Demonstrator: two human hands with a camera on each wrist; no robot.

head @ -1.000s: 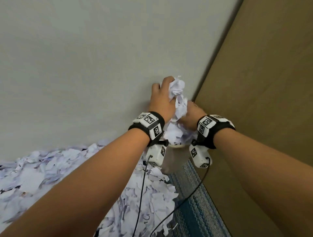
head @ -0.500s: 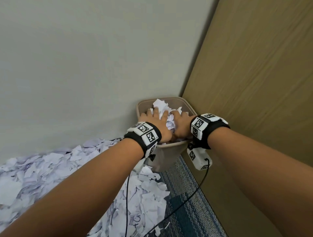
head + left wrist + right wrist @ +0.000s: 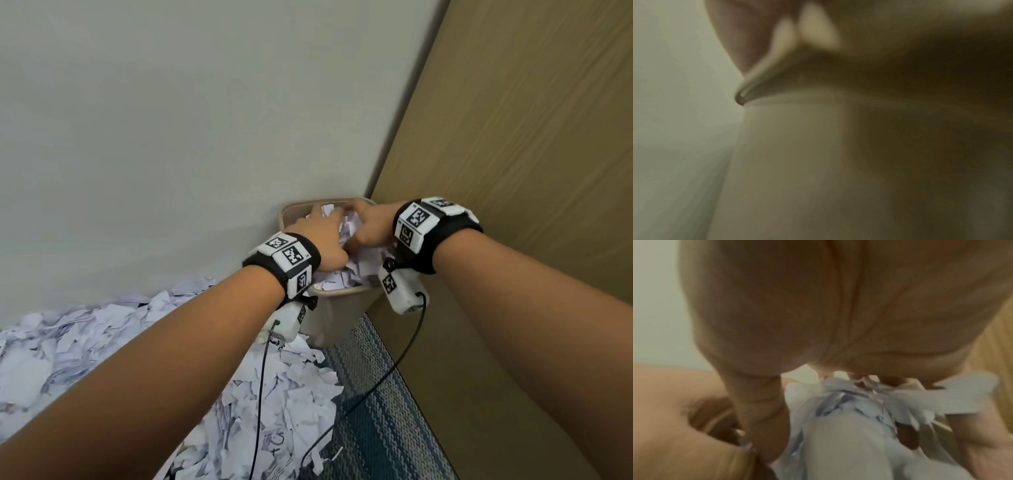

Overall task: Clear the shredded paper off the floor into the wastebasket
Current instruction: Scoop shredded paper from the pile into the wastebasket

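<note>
A beige wastebasket (image 3: 337,292) stands in the corner, filled to the rim with shredded paper (image 3: 346,274). Both hands lie on top of that paper. My left hand (image 3: 318,233) rests on its left side with fingers stretched toward the far rim. My right hand (image 3: 368,228) lies across the right side, fingers pointing left. The right wrist view shows my palm over the paper (image 3: 849,443), blurred. In the blurred left wrist view only the basket's rim (image 3: 748,91) and outer wall can be made out. A broad heap of shredded paper (image 3: 85,342) covers the floor left of the basket.
A grey wall (image 3: 171,137) runs behind the basket and a wooden panel (image 3: 513,171) closes the right side. Blue striped carpet (image 3: 376,428) shows in front of the basket. Two black cables (image 3: 376,380) hang from the wrist cameras over the floor paper.
One second ago both hands held a bundle of paper high above the basket. They came down into it, and the paper now lies in the basket under my hands.
</note>
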